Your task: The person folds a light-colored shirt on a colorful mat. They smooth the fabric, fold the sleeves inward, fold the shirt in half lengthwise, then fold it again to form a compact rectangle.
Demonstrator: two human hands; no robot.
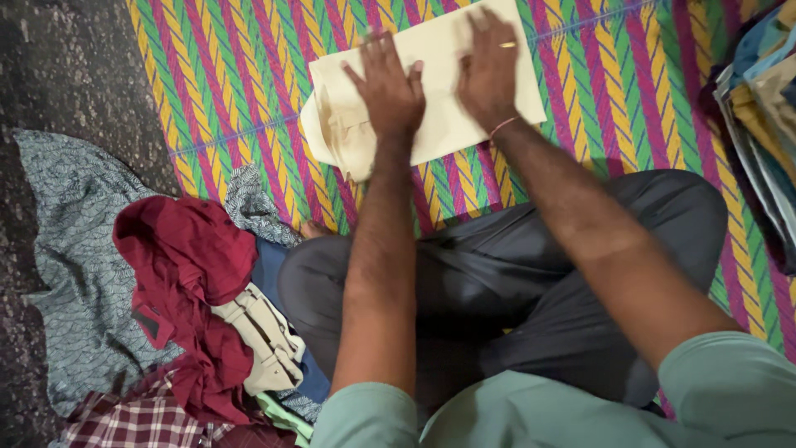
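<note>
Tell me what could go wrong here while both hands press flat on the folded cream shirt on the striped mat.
The folded cream shirt has a loose bunched end near the left hand, so creases could get pressed in there. The right hand wears a ring that might snag the fabric. The shirt lies askew on the striped woven mat, so its fold may slip out of line.

I'm seeing a cream folded garment (439,91) lying on a striped green-yellow-magenta mat (232,75); maroon shirt (186,265), red-white checked cloth (137,419).

A striped woven mat (249,75) (bright zigzag colours) carries a folded cream garment (439,83) and stacked clothes (767,108).
</note>
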